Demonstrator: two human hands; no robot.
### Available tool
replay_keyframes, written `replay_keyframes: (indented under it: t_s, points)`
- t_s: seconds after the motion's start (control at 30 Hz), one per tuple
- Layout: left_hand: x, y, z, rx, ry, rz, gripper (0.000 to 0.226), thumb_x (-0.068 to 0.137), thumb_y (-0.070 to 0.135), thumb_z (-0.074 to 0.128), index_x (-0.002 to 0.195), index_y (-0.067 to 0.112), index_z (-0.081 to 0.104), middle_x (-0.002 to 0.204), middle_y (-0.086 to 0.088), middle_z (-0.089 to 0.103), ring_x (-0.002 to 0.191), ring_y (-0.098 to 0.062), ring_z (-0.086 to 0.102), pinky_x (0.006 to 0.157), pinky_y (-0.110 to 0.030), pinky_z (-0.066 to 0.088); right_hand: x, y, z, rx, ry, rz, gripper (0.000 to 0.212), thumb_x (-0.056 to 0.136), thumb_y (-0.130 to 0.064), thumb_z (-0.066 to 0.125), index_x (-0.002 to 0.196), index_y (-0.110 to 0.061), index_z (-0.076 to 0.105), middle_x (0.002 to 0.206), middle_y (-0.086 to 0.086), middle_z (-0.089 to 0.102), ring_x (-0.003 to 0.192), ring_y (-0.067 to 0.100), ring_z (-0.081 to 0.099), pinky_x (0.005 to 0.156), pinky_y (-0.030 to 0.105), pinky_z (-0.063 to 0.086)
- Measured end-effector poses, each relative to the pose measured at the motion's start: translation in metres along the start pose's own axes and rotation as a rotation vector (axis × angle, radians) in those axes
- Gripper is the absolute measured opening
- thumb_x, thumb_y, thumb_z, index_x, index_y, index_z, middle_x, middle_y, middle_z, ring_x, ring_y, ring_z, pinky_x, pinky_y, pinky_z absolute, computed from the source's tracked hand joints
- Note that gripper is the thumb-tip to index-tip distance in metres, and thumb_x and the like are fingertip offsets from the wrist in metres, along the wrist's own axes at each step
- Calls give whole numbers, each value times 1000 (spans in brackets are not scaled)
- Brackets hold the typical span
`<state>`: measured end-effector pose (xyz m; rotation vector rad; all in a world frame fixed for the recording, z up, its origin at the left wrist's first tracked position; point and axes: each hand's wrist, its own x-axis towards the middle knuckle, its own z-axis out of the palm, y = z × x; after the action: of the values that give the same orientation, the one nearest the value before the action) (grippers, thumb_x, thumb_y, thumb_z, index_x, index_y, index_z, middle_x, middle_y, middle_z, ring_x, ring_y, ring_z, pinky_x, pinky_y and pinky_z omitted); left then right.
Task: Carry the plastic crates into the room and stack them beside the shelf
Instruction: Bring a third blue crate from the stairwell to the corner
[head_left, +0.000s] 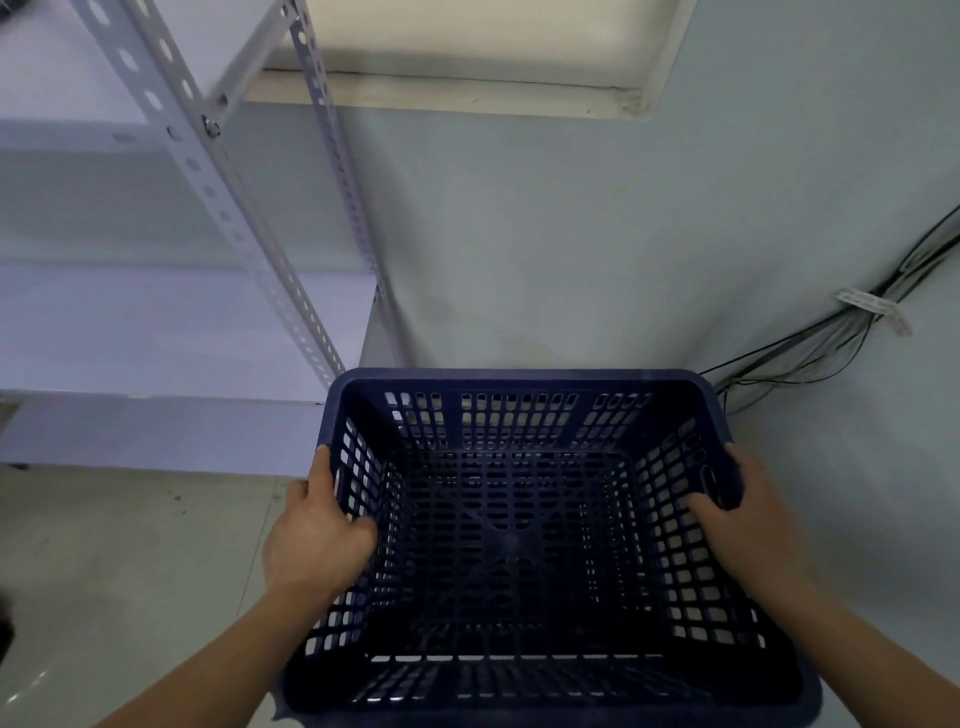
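A dark blue plastic crate (519, 545) with perforated walls and floor fills the lower middle of the head view, empty inside. My left hand (317, 530) grips its left rim, thumb curled over the inner wall. My right hand (737, 514) grips the right rim the same way. The crate is to the right of the white metal shelf (171, 322), close to the wall. Whether it rests on the floor or hangs in my hands is hidden.
The pale wall (571, 234) stands right behind the crate. A bundle of black cables (857, 317) runs along the wall at the right, down toward the floor corner. Light floor (130, 561) lies at the lower left below the shelf.
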<state>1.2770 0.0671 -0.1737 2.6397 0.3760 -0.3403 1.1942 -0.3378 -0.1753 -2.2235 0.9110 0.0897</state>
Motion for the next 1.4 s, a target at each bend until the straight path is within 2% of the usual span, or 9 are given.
replay_keyframes:
  t_s: [0.17, 0.3, 0.43, 0.67, 0.83, 0.97, 1.07, 1.2, 1.4]
  points:
    - [6, 3, -1, -45, 28, 10, 89, 78, 24, 65, 154, 36, 20, 113, -4, 53, 89, -28, 58, 73, -38, 50, 22, 12, 3, 25, -1, -15, 78, 75, -57, 60, 150, -43, 39, 127, -7, 67, 107, 22, 68, 92, 55, 58]
    - [14, 8, 2, -24, 24, 14, 88, 77, 27, 63, 153, 36, 20, 119, -7, 53, 94, -31, 58, 75, -39, 50, 26, 5, 6, 24, 7, -18, 76, 81, -50, 66, 150, -40, 37, 132, -3, 64, 112, 26, 66, 95, 55, 56]
    - [17, 9, 1, -45, 20, 9, 87, 77, 26, 63, 153, 36, 22, 120, -7, 54, 95, -31, 59, 77, -41, 53, 26, 6, 5, 19, 15, -9, 85, 72, -64, 59, 151, -43, 34, 134, -1, 63, 111, 26, 65, 94, 57, 56]
    - [28, 16, -3, -45, 31, 24, 88, 77, 24, 62, 154, 36, 22, 118, -7, 55, 91, -30, 60, 78, -43, 55, 37, -2, 2, 44, 17, -23, 85, 69, -65, 57, 149, -41, 39, 132, -1, 64, 114, 27, 65, 97, 58, 54]
    - [28, 13, 3, -41, 32, 31, 90, 79, 23, 64, 156, 33, 18, 123, -9, 53, 96, -31, 59, 78, -42, 53, 44, 3, 6, 48, 12, -29, 72, 70, -63, 60, 137, -59, 36, 134, -1, 64, 114, 25, 65, 96, 58, 55]
    - [24, 13, 6, -16, 24, 16, 94, 79, 21, 65, 157, 31, 14, 130, -10, 49, 96, -32, 58, 74, -37, 48, 47, 14, 9, 19, -6, -30, 77, 71, -62, 62, 138, -64, 26, 136, -1, 63, 112, 24, 66, 95, 57, 56]
    - [20, 13, 4, 12, -9, 39, 98, 79, 19, 67, 159, 26, 10, 131, -12, 47, 80, -24, 51, 65, -33, 42, 42, 16, 7, -13, -49, -51, 94, 70, -64, 63, 154, -55, 22, 147, -3, 57, 124, 24, 61, 101, 59, 53]
    - [23, 16, 2, 71, -28, 40, 103, 77, 22, 66, 159, 22, 5, 128, -13, 44, 81, -24, 49, 66, -33, 43, 38, 7, 3, -99, -85, -81, 102, 75, -54, 68, 162, -38, 17, 145, -1, 57, 123, 25, 61, 101, 58, 52]
    - [33, 14, -5, 118, -21, 50, 100, 76, 27, 67, 157, 25, 8, 124, -13, 47, 80, -27, 50, 65, -36, 45, 16, 4, 11, -102, -74, -14, 102, 83, -44, 73, 163, -38, 10, 146, 9, 54, 120, 30, 60, 97, 55, 54]
